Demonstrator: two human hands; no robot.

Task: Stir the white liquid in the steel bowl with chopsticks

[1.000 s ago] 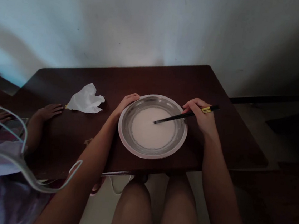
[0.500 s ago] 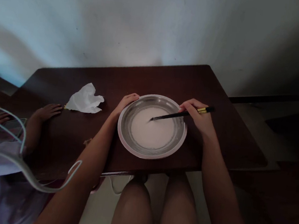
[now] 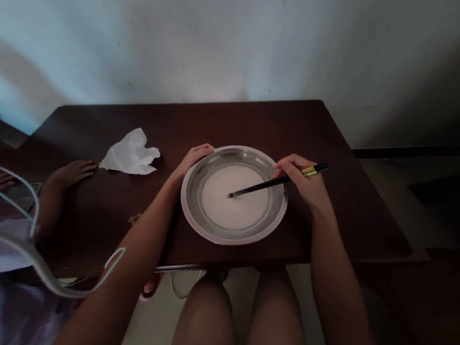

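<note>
A wide metal basin stands near the front edge of the table, with a pale, milky mixture in its bottom. My left hand grips the basin's upper left rim, its fingers over the edge. In my right hand, beside the right rim, a pair of black chopsticks with gold bands is held in closed fingers. The chopsticks slant down to the left, and their tips dip into the mixture near its middle.
On the dark wooden table, a crumpled white plastic bag lies left of the basin. Another person's hand rests near it. A white cable loops at lower left. The wall stands behind the table.
The chopsticks' tips have shifted slightly down in the mixture, and my right hand has tilted a little with them. My left hand and the basin have stayed in place.
</note>
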